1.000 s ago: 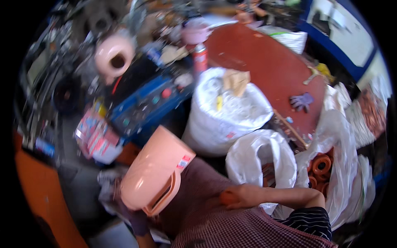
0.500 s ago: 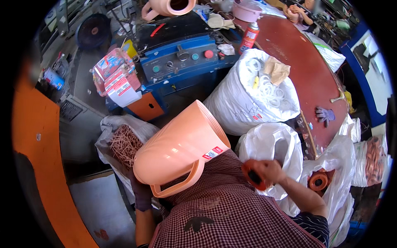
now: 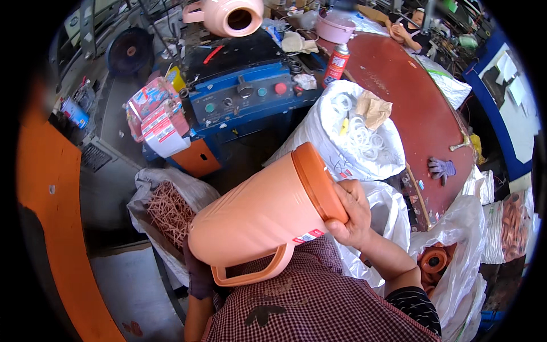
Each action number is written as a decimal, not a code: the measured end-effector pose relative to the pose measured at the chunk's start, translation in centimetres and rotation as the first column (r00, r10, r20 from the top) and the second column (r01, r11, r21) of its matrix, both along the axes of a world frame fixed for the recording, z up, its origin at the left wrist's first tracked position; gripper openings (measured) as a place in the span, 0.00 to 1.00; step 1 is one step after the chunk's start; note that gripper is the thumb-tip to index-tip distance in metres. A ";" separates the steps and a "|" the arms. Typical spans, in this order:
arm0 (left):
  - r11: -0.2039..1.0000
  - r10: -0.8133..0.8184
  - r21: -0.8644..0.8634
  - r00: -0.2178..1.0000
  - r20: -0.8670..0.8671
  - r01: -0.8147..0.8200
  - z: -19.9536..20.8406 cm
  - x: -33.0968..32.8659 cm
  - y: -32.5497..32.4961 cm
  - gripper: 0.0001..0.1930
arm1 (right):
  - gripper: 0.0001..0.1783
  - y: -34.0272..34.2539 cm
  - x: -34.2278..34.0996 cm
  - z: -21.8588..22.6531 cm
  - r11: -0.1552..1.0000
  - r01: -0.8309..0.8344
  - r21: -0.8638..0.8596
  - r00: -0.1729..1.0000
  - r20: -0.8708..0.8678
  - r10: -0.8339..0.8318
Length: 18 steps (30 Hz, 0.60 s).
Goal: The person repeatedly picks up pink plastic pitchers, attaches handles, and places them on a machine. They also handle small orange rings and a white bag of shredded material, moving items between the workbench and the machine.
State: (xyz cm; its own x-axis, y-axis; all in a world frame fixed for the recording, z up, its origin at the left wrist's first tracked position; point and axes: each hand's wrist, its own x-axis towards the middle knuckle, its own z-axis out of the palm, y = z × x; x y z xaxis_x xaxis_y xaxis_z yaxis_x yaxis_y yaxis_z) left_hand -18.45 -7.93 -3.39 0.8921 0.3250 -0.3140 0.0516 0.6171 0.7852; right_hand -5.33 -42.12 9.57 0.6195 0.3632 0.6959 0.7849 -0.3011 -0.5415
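Note:
A peach plastic thermos jug shell (image 3: 256, 216) lies slantwise before my apron, its handle toward me and its wide end up to the right. My left hand (image 3: 199, 277), in a dark purple glove, holds it at the lower left end; most of those fingers are hidden behind the shell. Over the wide end sits an orange plastic base ring (image 3: 318, 181). My bare right hand (image 3: 353, 214) grips this ring at its right side, thumb toward me and fingers over the outer face. How firmly the ring is seated I cannot tell.
Pink sticks fill a sack (image 3: 149, 181) at left. A white sack (image 3: 310, 128) of clear rings stands beyond the shell. More orange rings (image 3: 434, 259) lie in a bag at right. Behind are a blue control panel (image 3: 242, 94), another peach shell (image 3: 219, 14) and a seated person (image 3: 407, 31).
My right hand has brought the orange base ring up and left from beside the white bag onto the shell's wide end, covering its opening. The shell has shifted slightly.

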 end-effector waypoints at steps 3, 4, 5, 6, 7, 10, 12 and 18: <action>0.993 0.107 -0.050 0.992 0.069 -0.104 0.8 0.7 0.4 0.26 | 0.33 -0.6 0.1 -0.4 0.999 0.051 -0.003 0.999 -0.017 -0.051; 0.990 0.102 0.087 0.990 0.095 -0.111 1.2 1.4 0.7 0.26 | 0.29 -0.5 0.5 -0.6 0.996 0.066 0.053 0.998 -0.009 -0.066; 0.967 0.098 0.223 0.988 0.123 -0.124 1.9 1.9 1.1 0.26 | 0.29 -0.4 1.0 -0.7 0.989 0.117 0.091 0.990 -0.086 -0.110; 0.924 0.097 0.353 0.984 0.152 -0.146 2.8 2.5 1.3 0.26 | 0.30 -0.1 1.6 -1.0 0.980 0.154 0.125 0.980 -0.149 -0.134; 0.862 0.110 0.473 0.978 0.179 -0.183 4.0 3.0 1.7 0.26 | 0.31 0.1 2.4 -1.3 0.967 0.190 0.167 0.968 -0.199 -0.156; 0.951 0.053 0.271 0.941 0.334 -0.150 7.9 3.7 2.2 0.21 | 0.30 0.2 4.7 -2.5 0.929 0.247 0.278 0.812 -0.582 -0.042; 0.901 0.015 0.407 0.947 0.321 -0.152 10.9 5.0 3.8 0.21 | 0.28 -1.2 5.4 -3.0 0.951 0.162 0.263 0.797 -0.603 0.031; 0.760 0.113 0.594 0.953 0.280 -0.264 11.3 6.3 2.1 0.18 | 0.38 -4.6 6.0 -3.8 0.794 0.217 0.568 0.673 -0.676 0.300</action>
State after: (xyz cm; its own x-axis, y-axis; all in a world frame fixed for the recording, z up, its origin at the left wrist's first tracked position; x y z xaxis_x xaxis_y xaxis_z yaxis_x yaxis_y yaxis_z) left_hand -12.19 -5.82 7.95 0.8103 0.5489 0.2055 -0.2279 -0.0280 0.9733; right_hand 0.70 -46.67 5.75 0.9878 0.1054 0.1143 0.0805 0.2829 -0.9558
